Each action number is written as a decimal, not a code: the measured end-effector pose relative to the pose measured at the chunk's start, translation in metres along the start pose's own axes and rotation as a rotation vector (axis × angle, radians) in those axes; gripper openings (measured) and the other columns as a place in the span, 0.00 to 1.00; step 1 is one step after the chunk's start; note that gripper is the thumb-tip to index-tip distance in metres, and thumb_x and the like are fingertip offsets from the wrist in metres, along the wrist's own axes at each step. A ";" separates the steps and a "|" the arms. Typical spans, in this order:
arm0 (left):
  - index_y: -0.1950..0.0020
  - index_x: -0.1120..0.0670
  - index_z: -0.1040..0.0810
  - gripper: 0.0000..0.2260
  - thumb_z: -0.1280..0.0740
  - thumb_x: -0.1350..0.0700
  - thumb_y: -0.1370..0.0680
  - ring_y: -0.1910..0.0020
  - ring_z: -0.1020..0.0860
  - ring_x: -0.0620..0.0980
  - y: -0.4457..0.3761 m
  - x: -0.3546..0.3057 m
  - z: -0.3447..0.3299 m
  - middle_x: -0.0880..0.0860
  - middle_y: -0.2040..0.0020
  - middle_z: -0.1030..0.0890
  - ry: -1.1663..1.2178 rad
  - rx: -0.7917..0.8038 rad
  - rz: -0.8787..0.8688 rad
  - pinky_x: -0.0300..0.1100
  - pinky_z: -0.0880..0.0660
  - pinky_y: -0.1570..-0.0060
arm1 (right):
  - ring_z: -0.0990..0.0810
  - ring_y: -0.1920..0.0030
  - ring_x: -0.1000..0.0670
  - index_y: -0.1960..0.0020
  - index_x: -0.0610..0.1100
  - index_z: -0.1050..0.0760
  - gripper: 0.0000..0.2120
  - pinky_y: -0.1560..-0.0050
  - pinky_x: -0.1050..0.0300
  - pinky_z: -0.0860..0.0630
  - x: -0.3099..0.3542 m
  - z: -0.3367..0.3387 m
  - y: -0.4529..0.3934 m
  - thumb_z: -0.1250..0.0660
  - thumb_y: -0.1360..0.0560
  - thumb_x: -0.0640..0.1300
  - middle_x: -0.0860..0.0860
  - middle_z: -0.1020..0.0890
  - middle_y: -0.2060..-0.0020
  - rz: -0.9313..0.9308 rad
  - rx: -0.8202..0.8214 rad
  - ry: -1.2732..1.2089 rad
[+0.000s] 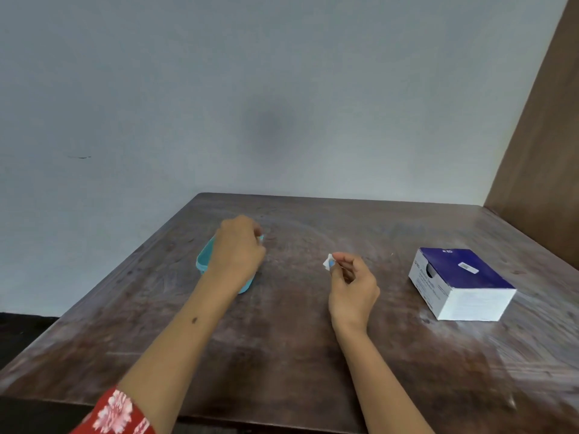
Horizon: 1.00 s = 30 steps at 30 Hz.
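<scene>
You have a dark wooden table [313, 355] in front of you, its top worn and streaked pale. On its right side sits a box [460, 283], blue on top and white on the sides, lying flat and turned at an angle to the table's edges. A small white label [468, 267] sits on its lid, and the print on its side is too blurred to read. Behind the table you see a plain grey wall [219, 89] with a short dark mark [80, 157] at the left. A brown wooden panel [539, 151] rises at the right, and dark floor [22, 333] shows at the lower left.
</scene>
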<state>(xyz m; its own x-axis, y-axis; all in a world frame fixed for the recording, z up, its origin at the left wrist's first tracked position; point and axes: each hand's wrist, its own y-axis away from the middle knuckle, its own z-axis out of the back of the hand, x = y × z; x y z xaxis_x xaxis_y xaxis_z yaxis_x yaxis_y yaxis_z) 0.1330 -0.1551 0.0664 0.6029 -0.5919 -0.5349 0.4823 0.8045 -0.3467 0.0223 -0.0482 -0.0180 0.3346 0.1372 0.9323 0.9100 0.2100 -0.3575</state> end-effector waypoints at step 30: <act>0.63 0.62 0.29 0.10 0.44 0.62 0.23 0.48 0.24 0.61 0.365 -0.171 -0.274 0.66 0.51 0.22 0.314 1.119 -0.003 0.46 0.34 0.59 | 0.20 0.67 0.44 0.62 0.39 0.19 0.06 0.63 0.49 0.26 -0.168 0.396 0.152 0.33 0.28 0.33 0.43 0.17 0.67 -0.550 -0.268 0.815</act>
<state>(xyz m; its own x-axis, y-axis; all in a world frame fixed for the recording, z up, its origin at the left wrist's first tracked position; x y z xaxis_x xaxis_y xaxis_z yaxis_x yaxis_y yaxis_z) 0.0318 0.2529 -0.1796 0.4925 -0.4296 -0.7569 0.8700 0.2177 0.4424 0.0071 0.3437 -0.2509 -0.1726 -0.6350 0.7530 0.9794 -0.1919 0.0626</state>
